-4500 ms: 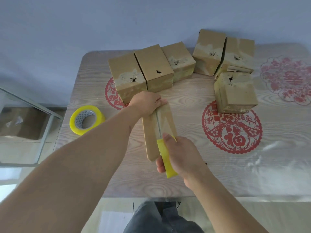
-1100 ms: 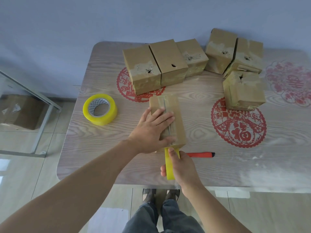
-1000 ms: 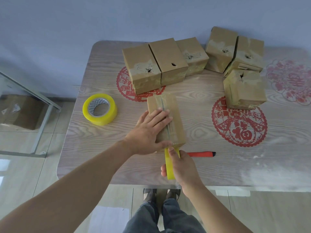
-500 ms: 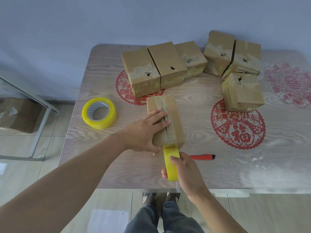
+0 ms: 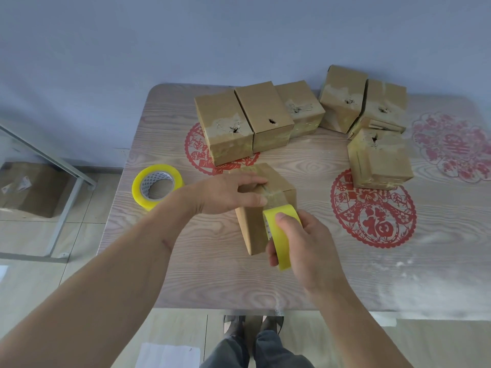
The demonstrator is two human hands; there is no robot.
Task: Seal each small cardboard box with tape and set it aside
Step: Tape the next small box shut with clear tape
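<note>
Box: small brown cardboard box (image 5: 255,229), matte, mid-worktop, tilted.
Left hand (image 5: 228,193): fingers curled over its top seam.
Right hand (image 5: 300,245): fingers pinching glossy yellow tape roll (image 5: 281,235) against box's near face.
Worktop: pale wood-grain worktop (image 5: 305,282).

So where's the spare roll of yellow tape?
In the head view, the spare tape roll lies flat on the table's left edge, beyond the left hand.
</note>
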